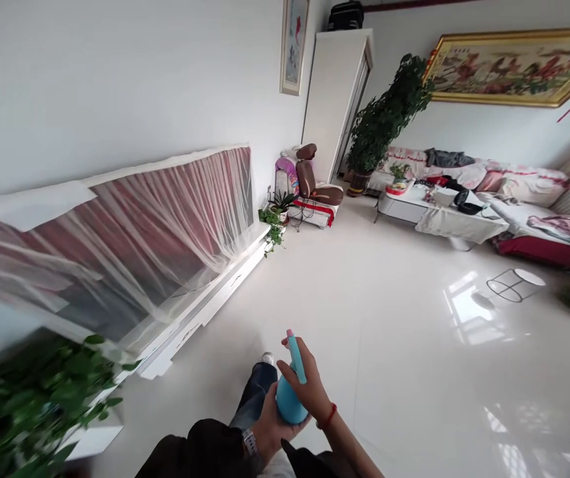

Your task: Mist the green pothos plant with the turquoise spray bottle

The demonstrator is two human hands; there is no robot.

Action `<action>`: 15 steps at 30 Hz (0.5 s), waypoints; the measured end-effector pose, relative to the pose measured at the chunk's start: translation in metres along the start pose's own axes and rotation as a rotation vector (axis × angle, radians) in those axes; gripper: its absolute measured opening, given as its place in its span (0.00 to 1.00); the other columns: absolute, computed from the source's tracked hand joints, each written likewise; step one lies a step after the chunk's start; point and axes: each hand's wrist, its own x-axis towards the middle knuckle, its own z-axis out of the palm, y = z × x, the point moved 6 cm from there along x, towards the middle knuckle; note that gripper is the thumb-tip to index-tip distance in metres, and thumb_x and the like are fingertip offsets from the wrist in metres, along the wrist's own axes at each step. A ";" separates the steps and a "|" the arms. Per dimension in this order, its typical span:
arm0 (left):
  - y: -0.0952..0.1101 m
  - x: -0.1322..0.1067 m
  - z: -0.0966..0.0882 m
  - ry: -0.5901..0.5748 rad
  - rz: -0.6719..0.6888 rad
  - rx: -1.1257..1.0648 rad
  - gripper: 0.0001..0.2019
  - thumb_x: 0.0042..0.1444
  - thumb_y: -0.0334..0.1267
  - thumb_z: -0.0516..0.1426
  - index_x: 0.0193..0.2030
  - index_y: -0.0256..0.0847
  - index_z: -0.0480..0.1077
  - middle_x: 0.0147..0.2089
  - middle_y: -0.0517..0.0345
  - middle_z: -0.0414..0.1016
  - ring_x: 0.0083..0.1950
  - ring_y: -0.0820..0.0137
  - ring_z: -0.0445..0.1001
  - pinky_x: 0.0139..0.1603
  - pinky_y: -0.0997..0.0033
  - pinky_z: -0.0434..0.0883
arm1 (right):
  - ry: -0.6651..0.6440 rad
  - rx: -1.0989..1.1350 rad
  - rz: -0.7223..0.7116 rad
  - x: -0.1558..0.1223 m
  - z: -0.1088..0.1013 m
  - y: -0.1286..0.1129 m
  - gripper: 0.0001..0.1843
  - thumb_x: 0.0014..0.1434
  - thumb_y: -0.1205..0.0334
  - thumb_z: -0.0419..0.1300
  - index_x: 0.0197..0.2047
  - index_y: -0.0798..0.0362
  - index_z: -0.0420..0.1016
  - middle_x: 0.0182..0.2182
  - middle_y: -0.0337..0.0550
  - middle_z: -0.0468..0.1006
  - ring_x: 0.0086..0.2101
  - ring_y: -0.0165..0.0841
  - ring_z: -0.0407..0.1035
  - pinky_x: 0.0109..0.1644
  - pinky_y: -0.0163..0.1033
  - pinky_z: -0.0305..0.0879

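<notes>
the left hand [270, 425] is cupping the base of a blue spray bottle [289, 392] while the right hand [305, 385] is wrapping around its neck, above the white floor [389, 318].

Blurred leafy plant [30, 405] sitting low, left of the hands. Gauzy cloth [130, 232] draping over a long white cabinet [210, 299] running away up-left of them. Far ahead: brown chair [315, 182], tall potted plant [384, 119], white wardrobe [335, 99]. Up-right of the hands, a coffee table [444, 212] standing before a cluttered sofa [514, 182]; gold-framed painting [514, 66] hanging above. Wire stand [514, 284] lying on the glossy floor [389, 318].
</notes>
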 end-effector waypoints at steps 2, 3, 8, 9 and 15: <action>0.026 0.041 0.050 -0.001 -0.069 0.000 0.33 0.61 0.50 0.55 0.68 0.35 0.56 0.38 0.44 0.77 0.43 0.50 0.78 0.46 0.52 0.74 | 0.043 -0.042 0.002 0.056 -0.021 0.027 0.25 0.64 0.60 0.55 0.64 0.42 0.63 0.51 0.47 0.75 0.53 0.43 0.72 0.55 0.50 0.73; 0.041 0.060 0.079 0.001 -0.100 0.003 0.30 0.61 0.52 0.54 0.64 0.35 0.60 0.39 0.43 0.76 0.44 0.50 0.78 0.47 0.51 0.74 | 0.066 -0.064 0.004 0.088 -0.033 0.039 0.24 0.65 0.60 0.54 0.64 0.44 0.63 0.51 0.47 0.75 0.53 0.42 0.71 0.56 0.50 0.72; 0.113 0.135 0.232 -0.070 -0.184 0.078 0.25 0.58 0.55 0.54 0.51 0.34 0.65 0.42 0.44 0.76 0.45 0.53 0.77 0.50 0.54 0.73 | 0.079 -0.108 -0.006 0.250 -0.094 0.069 0.20 0.67 0.57 0.54 0.60 0.50 0.67 0.53 0.50 0.74 0.56 0.41 0.70 0.60 0.47 0.69; 0.124 0.148 0.258 -0.070 -0.187 0.080 0.24 0.58 0.55 0.55 0.50 0.35 0.65 0.42 0.45 0.76 0.45 0.54 0.77 0.49 0.55 0.73 | 0.075 -0.107 -0.006 0.279 -0.104 0.074 0.19 0.67 0.57 0.54 0.59 0.50 0.67 0.54 0.50 0.74 0.56 0.41 0.69 0.60 0.46 0.69; 0.179 0.239 0.361 0.002 -0.223 0.034 0.22 0.54 0.51 0.56 0.46 0.34 0.67 0.42 0.46 0.76 0.44 0.56 0.77 0.49 0.58 0.73 | 0.082 -0.016 0.130 0.412 -0.144 0.158 0.22 0.66 0.56 0.55 0.62 0.51 0.67 0.55 0.50 0.74 0.58 0.41 0.68 0.61 0.47 0.68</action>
